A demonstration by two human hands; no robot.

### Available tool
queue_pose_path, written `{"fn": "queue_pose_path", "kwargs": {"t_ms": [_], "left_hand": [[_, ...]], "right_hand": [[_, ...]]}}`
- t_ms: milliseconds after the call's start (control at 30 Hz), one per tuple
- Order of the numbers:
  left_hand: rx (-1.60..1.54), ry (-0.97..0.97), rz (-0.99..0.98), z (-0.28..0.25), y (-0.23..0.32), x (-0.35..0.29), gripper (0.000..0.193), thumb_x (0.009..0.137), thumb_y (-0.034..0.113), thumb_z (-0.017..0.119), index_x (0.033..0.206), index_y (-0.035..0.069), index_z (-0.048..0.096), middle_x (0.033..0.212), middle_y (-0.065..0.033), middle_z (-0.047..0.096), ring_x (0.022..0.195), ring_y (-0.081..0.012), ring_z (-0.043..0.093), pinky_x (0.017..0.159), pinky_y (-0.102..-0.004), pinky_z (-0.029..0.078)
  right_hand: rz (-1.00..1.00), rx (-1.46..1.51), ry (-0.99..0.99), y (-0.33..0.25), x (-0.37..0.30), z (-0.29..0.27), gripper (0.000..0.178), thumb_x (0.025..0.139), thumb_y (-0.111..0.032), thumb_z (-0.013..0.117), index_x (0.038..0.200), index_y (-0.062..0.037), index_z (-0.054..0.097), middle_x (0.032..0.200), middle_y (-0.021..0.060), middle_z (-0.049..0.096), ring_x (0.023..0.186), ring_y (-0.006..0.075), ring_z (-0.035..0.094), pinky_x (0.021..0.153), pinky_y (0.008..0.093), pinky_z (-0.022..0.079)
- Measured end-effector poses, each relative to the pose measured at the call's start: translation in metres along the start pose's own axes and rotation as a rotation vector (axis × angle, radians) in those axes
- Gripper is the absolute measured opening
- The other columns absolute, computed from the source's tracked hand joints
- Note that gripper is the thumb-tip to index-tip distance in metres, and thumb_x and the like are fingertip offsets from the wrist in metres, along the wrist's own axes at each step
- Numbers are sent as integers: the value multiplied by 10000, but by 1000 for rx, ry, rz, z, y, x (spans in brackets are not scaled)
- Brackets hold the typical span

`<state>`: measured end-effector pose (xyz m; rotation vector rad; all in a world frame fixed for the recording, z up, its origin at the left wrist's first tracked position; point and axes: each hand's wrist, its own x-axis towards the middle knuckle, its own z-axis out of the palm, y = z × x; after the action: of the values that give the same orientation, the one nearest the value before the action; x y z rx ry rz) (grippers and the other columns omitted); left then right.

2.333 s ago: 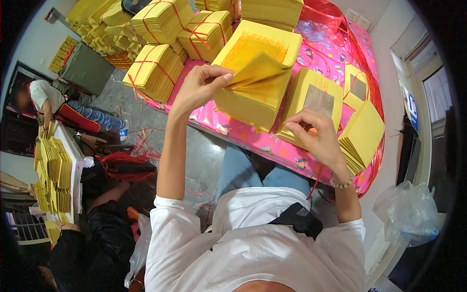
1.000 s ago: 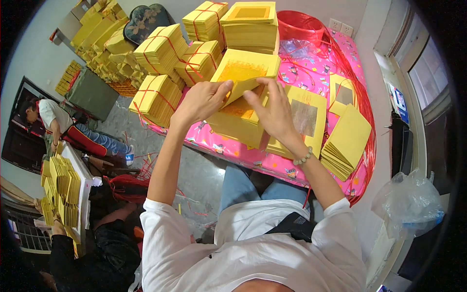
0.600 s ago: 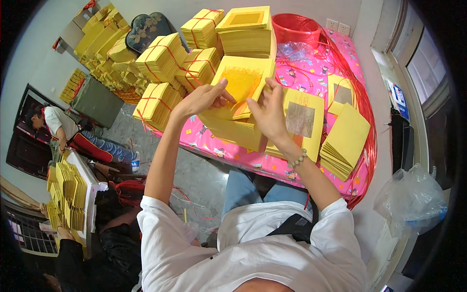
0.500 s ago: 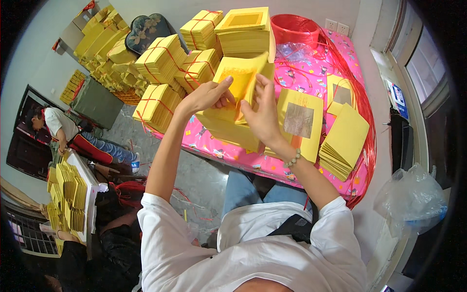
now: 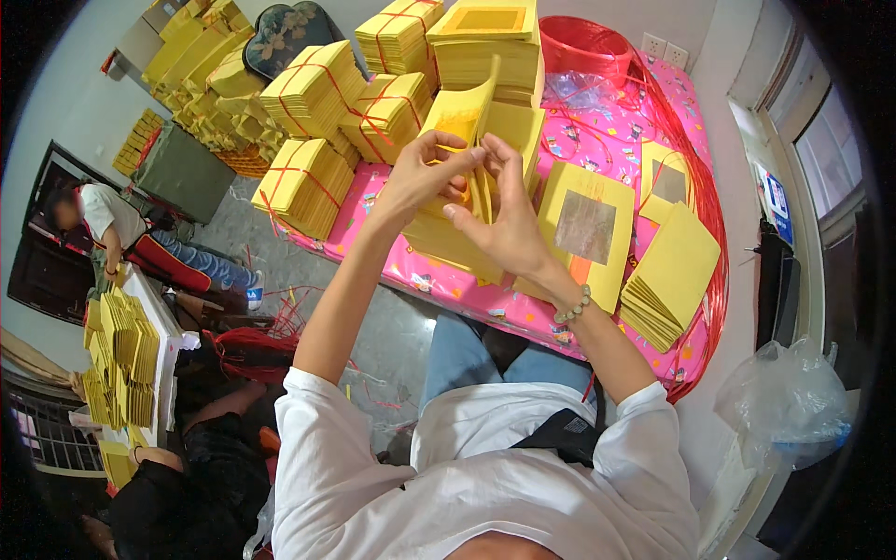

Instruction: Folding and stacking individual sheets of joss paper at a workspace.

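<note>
Both hands meet above a thick pile of yellow paper on the pink patterned table cover. Between them several yellow paper sheets stand bent upright. My right hand grips these sheets from the right, its thumb toward me and its fingers bent over their edge. My left hand closes on their left side with curled fingers, its fingertips close to the right hand's. The sheets hide part of the contact. To the right lie a flat yellow sheet stack with a grey panel and a fanned yellow stack.
Yellow bundles tied with red string stand at left, and a tall yellow stack behind. A red tub and long red strings edge the right side. At far left, people work by a white table.
The sheets have been lifted from lying open to a steep upright bend. My left hand has moved right and curled its fingers, coming close to my right hand. The view has shifted slightly.
</note>
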<state>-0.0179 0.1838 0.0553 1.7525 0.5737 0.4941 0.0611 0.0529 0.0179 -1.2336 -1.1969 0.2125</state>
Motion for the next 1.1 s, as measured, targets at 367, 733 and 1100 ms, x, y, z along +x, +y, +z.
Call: {"fn": "queue_pose_path", "kwargs": {"t_ms": [367, 733, 1100], "left_hand": [[-293, -33, -27, -1, -10, -5, 310, 844, 301, 689, 901, 13, 590, 758, 4, 564, 614, -37, 552, 578, -175, 508], [-449, -62, -54, -13, -22, -3, 263, 925, 317, 574, 893, 57, 593, 722, 55, 532, 616, -6, 493, 549, -164, 443], [-420, -86, -329, -20, 9, 2, 390, 970, 286, 459, 1193, -33, 491, 1093, -112, 603, 940, -206, 636, 845, -361, 538]], "right_hand": [[130, 414, 106, 14, -3, -8, 542, 925, -5, 452, 1392, 7, 178, 1399, 166, 316, 1290, 218, 357, 1076, 339, 295], [62, 34, 247, 22, -15, -30, 354, 895, 16, 447, 1246, -20, 468, 1299, 126, 410, 1222, 233, 447, 1001, 353, 422], [-7, -395, -116, 9, -20, -25, 262, 925, -121, 468, 1140, 13, 532, 1173, 175, 523, 1159, 342, 490, 971, 413, 401]]}}
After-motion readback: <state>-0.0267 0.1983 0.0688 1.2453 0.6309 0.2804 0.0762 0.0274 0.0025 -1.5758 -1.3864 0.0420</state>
